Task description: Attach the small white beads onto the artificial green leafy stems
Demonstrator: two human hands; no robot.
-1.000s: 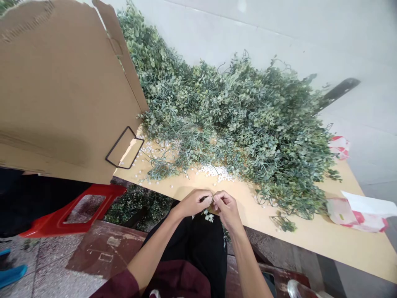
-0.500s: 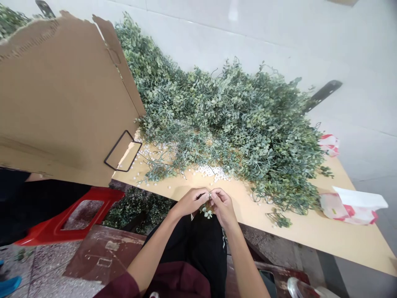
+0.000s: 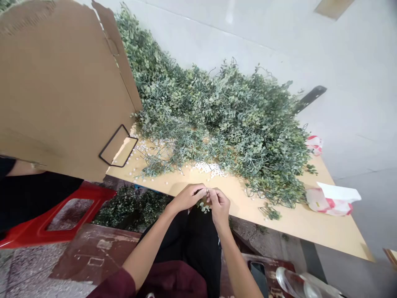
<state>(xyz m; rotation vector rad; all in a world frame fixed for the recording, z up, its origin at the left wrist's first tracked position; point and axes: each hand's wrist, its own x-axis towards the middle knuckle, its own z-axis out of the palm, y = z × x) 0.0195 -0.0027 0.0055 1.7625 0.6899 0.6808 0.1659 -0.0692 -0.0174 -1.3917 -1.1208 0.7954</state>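
My left hand [image 3: 190, 197] and my right hand [image 3: 219, 207] meet at the front edge of the table, fingertips pinched together. Between them is a small sprig of green leaves [image 3: 204, 208], its leaves hanging below the fingers over my lap. The exact spot where the fingertips join is too small to make out. Just beyond my hands lies a scatter of small white pieces [image 3: 211, 169]. Behind those, a large heap of green leafy sprigs [image 3: 217, 107] spreads along the wall. One loose sprig [image 3: 271, 212] rests near the edge to my right.
A tall cardboard sheet [image 3: 68, 82] stands at the left, with a black wire frame [image 3: 118, 166] at its lower corner. Red-and-white wrappers [image 3: 328, 203] lie at the right of the wooden table [image 3: 335, 231]. A person sits left, near a red stool [image 3: 102, 194]. A phone [image 3: 258, 275] lies beside me.
The view has shifted slightly, so the table and heap appear a little further left. My hands stay together at the table edge, still pinching around the sprig.
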